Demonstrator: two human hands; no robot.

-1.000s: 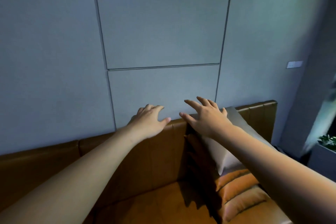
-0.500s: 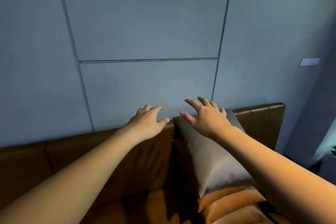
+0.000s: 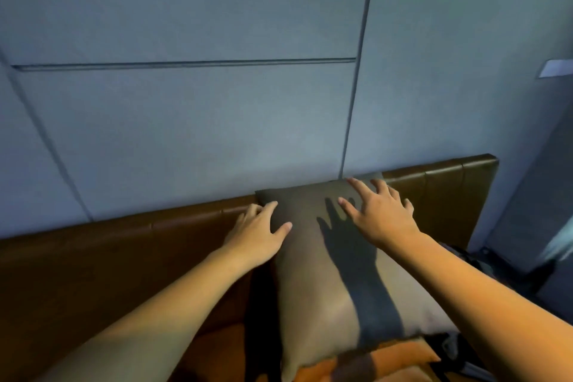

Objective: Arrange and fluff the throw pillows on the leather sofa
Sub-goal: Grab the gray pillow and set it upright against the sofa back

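- Pillow position: the grey pillow (image 3: 335, 273) stood propped against the backrest of the leather sofa (image 3: 124, 245), toward the sofa's right end, its top edge level with the backrest's top.
- Long axis: it ran from the top edge near the wall down toward the camera, where the lower end rested on an orange pillow (image 3: 400, 357).
- Relation to the hands: the top edge lay directly ahead of both hands, one at each upper corner; neither was clearly nearer.
- Left hand (image 3: 259, 234): open, fingers loosely curved, at the pillow's upper left edge with the thumb on the fabric; no firm grip was evident.
- Right hand (image 3: 379, 214): open, fingers spread, over the upper right corner; contact could not be confirmed, as a shadow fell below it.
- Assessment: both hands appeared set to grasp the top corners.
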